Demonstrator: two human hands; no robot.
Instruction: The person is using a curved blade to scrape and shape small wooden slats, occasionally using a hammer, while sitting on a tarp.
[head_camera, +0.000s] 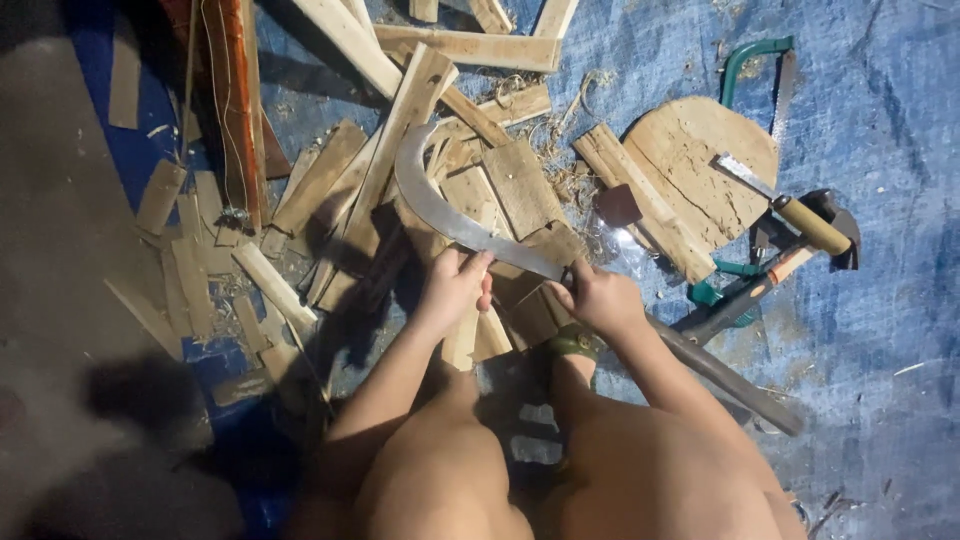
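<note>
Sickle (440, 205) blade lay gripped by both hands, left hand (452, 285) and right hand (600, 298) closed on it; pressing evenly onto the wood strip (462, 335) seemed wise.

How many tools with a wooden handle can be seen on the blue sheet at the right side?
2. A knife lies across the rounded board, and a hammer lies just below it. Others may be hidden under the wood pieces.
</note>
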